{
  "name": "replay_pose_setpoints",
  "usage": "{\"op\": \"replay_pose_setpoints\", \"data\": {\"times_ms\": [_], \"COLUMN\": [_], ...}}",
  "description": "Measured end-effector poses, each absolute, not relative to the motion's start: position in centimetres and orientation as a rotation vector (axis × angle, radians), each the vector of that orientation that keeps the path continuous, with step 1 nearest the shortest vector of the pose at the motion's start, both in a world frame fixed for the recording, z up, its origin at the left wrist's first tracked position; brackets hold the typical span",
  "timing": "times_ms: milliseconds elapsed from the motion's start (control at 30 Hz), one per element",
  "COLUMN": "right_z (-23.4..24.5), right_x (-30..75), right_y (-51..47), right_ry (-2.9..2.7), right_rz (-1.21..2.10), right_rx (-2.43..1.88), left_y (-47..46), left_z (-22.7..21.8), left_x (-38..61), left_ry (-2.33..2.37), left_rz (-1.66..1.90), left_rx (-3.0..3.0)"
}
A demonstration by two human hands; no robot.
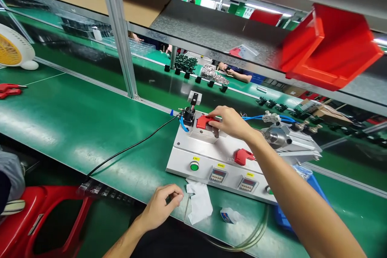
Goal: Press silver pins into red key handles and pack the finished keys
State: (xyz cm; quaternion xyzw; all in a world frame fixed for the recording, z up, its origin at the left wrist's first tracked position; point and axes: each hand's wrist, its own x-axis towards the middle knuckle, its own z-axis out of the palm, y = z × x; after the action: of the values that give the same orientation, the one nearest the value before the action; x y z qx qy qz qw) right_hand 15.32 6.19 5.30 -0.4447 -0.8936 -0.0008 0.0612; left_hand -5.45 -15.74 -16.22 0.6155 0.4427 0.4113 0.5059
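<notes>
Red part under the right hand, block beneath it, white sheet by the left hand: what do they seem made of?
Red part: probably moulded plastic, smooth and evenly coloured. Block: likely metal, silvery with crisp edges. White sheet: matte, creased; paper or thin cloth, can't tell which.

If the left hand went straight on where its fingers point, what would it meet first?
The left hand would probably meet the white sheet beside its fingertips; its height above the green table is unclear, so it might pass over.
</notes>
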Motion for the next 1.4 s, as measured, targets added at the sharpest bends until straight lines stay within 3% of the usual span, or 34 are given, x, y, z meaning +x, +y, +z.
{"op": "replay_pose_setpoints", "data": {"times_ms": [500,900,1100,1267,1400], "right_z": [2.8,6.2,-0.1,-6.1,-7.3], "right_x": [12.9,19.8,25.2,28.1,28.7], "right_y": [3.1,-1.5,-11.2,-15.3,-15.8], "right_ry": [-2.556,-2.199,-1.530,-1.551,-1.621], "right_rz": [-0.060,-0.024,-0.071,-0.228,-0.290], "right_rx": [-1.302,-1.231,-1.460,-1.588,-1.582], "left_y": [-16.0,-15.9,-16.2,-16.4,-16.2], "left_z": [-16.1,-16.0,-16.4,-16.8,-17.1], "left_x": [-5.5,-5.5,-5.5,-5.7,-5.7], "left_ry": [1.090,1.111,1.107,1.130,1.154], "left_rz": [0.992,0.990,0.982,0.932,0.906], "left_rx": [1.498,1.507,1.524,1.477,1.427]}}
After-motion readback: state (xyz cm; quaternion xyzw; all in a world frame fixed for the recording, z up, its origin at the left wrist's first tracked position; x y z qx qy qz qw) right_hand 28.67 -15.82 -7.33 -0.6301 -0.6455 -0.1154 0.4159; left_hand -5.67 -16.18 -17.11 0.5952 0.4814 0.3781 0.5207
